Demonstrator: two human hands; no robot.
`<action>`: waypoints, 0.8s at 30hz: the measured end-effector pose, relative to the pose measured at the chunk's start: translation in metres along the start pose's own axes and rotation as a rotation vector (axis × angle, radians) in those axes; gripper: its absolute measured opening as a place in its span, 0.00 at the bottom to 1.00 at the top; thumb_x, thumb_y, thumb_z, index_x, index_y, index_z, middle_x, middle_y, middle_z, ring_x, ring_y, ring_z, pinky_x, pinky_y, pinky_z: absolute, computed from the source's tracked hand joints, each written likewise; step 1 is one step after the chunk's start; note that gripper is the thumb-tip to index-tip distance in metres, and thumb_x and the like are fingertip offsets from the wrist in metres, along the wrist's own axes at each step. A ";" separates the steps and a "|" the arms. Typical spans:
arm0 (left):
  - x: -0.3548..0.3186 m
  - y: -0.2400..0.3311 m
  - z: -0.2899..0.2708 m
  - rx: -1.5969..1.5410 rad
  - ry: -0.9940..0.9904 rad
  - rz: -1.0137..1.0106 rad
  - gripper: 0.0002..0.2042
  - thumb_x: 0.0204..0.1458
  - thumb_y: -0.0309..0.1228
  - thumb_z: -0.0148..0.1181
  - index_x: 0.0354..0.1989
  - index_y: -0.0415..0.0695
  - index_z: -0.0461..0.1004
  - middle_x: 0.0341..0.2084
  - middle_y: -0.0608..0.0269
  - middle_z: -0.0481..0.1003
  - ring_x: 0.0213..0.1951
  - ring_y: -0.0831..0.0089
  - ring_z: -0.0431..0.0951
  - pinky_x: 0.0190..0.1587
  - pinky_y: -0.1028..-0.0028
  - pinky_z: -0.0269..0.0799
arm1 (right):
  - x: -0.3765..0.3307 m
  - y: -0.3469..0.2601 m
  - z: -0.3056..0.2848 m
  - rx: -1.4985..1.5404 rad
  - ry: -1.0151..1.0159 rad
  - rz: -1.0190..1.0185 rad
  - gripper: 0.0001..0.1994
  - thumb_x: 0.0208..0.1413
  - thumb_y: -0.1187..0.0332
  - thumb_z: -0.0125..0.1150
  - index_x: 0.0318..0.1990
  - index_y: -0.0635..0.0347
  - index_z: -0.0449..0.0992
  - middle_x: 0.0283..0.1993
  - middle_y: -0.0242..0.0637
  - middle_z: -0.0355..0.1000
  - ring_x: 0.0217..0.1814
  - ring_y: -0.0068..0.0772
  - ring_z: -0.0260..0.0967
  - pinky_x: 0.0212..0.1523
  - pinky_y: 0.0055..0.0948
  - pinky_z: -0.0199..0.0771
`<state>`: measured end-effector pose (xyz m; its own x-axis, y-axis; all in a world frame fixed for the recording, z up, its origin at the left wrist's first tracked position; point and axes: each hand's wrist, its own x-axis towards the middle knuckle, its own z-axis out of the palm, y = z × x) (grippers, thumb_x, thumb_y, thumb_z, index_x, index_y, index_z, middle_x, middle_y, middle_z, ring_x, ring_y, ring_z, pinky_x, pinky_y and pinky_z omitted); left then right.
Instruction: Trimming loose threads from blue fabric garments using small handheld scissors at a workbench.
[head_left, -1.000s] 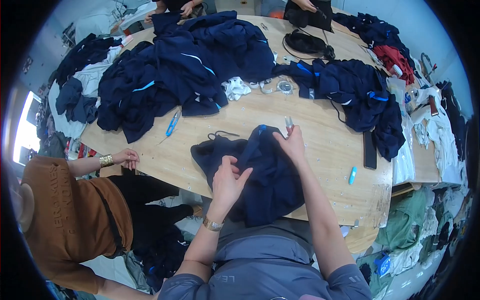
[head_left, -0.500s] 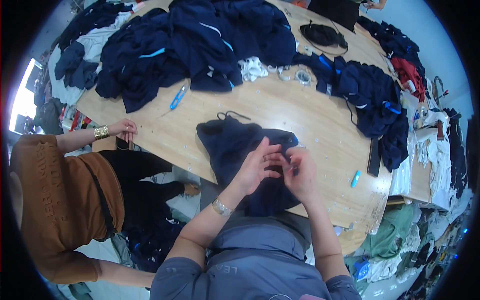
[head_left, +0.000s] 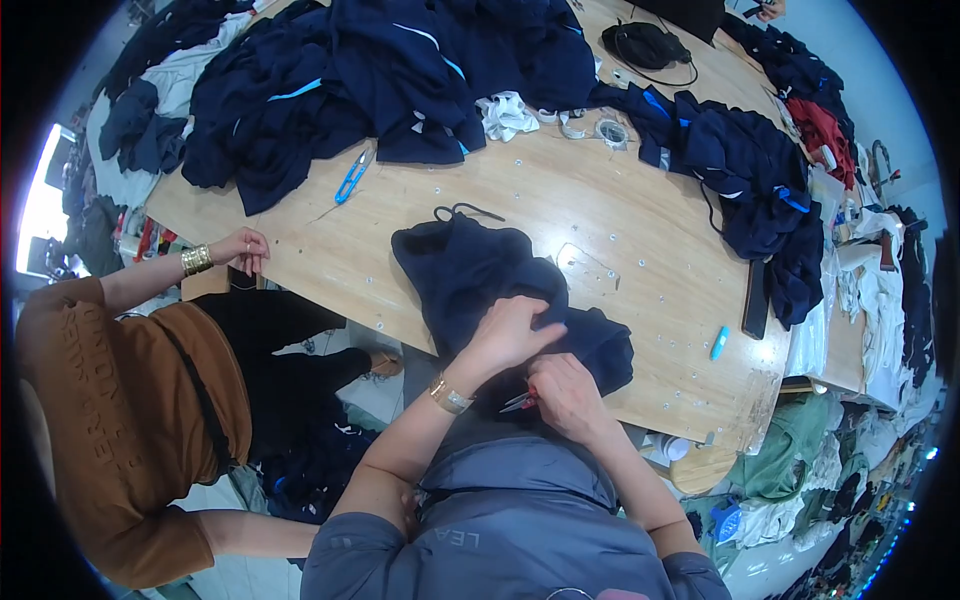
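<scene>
A navy garment [head_left: 490, 270] with a dark cord loop at its far end lies bunched on the table in front of me, its near part hanging over the edge at my body. My left hand [head_left: 508, 335] rests over its middle, fingers apart. Just to the right and nearer, my right hand [head_left: 568, 395] is closed around small red-handled thread snips [head_left: 522, 401]; their metal blades point left, over the dark cloth. Part of the cloth under both hands is hidden.
Navy garments [head_left: 300, 100] are heaped along the far side of the wooden table [head_left: 500, 190], with more [head_left: 745, 170] at right. Blue snips [head_left: 352, 180], a turquoise marker-like item [head_left: 719, 343] and a black phone-like slab [head_left: 757, 300] lie around. A person in brown [head_left: 150, 400] stands at left.
My hands have come down and nearer to my body, away from the raised pose over the cloth. The garment's right part now spreads further right. The red snips have come into clear view.
</scene>
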<state>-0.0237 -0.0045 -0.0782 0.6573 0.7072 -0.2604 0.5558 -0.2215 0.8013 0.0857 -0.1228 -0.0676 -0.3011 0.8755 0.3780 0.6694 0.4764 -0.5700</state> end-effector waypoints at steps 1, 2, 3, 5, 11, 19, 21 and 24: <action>0.001 -0.001 -0.004 0.003 -0.001 0.001 0.19 0.43 0.43 0.64 0.25 0.34 0.72 0.21 0.45 0.73 0.24 0.58 0.74 0.31 0.70 0.71 | -0.001 0.000 0.001 0.009 0.024 0.017 0.15 0.30 0.83 0.57 0.29 0.60 0.63 0.33 0.42 0.67 0.36 0.44 0.66 0.38 0.36 0.66; 0.003 -0.004 -0.009 -0.023 0.083 -0.037 0.18 0.46 0.42 0.61 0.25 0.36 0.72 0.21 0.48 0.74 0.25 0.61 0.75 0.31 0.71 0.71 | -0.003 0.001 0.001 0.009 0.029 0.019 0.15 0.30 0.83 0.57 0.29 0.60 0.63 0.33 0.42 0.67 0.36 0.44 0.66 0.38 0.36 0.66; 0.004 -0.006 -0.015 -0.049 0.166 -0.075 0.17 0.50 0.41 0.59 0.24 0.37 0.72 0.21 0.51 0.75 0.25 0.65 0.76 0.30 0.71 0.71 | -0.006 0.004 -0.002 0.005 0.107 0.060 0.14 0.31 0.81 0.57 0.29 0.60 0.63 0.33 0.41 0.67 0.36 0.43 0.66 0.37 0.35 0.66; 0.001 -0.005 -0.028 -1.074 0.060 -0.198 0.15 0.59 0.42 0.47 0.39 0.44 0.74 0.30 0.64 0.77 0.32 0.74 0.77 0.34 0.73 0.74 | -0.012 0.011 -0.007 -0.011 0.273 0.146 0.14 0.31 0.83 0.58 0.29 0.61 0.64 0.32 0.41 0.67 0.33 0.43 0.66 0.33 0.36 0.66; -0.004 0.003 -0.037 -1.580 -0.202 -0.134 0.18 0.60 0.43 0.45 0.52 0.45 0.66 0.42 0.60 0.74 0.44 0.66 0.75 0.44 0.65 0.75 | -0.016 0.025 -0.025 -0.095 0.428 0.290 0.16 0.33 0.86 0.59 0.29 0.62 0.62 0.32 0.44 0.67 0.31 0.44 0.66 0.30 0.35 0.66; -0.009 -0.017 -0.021 -1.709 -0.022 -0.092 0.14 0.60 0.39 0.45 0.47 0.45 0.69 0.39 0.62 0.73 0.43 0.68 0.74 0.50 0.62 0.71 | -0.027 0.029 -0.021 -0.064 0.436 0.413 0.13 0.40 0.86 0.56 0.29 0.62 0.61 0.32 0.43 0.65 0.31 0.41 0.67 0.31 0.30 0.67; -0.011 -0.010 -0.018 -1.548 0.047 -0.096 0.12 0.58 0.37 0.50 0.46 0.45 0.71 0.40 0.64 0.74 0.44 0.71 0.73 0.48 0.67 0.70 | -0.031 0.035 -0.015 0.215 0.716 0.556 0.11 0.48 0.84 0.55 0.29 0.60 0.59 0.32 0.38 0.64 0.33 0.32 0.67 0.32 0.26 0.66; -0.011 -0.010 -0.010 -0.996 0.197 -0.086 0.11 0.56 0.33 0.54 0.41 0.40 0.75 0.40 0.65 0.75 0.44 0.79 0.72 0.47 0.76 0.67 | -0.027 0.034 -0.033 0.623 0.976 0.676 0.13 0.52 0.82 0.53 0.30 0.54 0.56 0.33 0.29 0.60 0.35 0.17 0.55 0.37 0.17 0.57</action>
<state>-0.0418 -0.0037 -0.0784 0.4894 0.8124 -0.3171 -0.1379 0.4312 0.8917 0.1390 -0.1326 -0.0728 0.7430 0.6608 0.1058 -0.0041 0.1626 -0.9867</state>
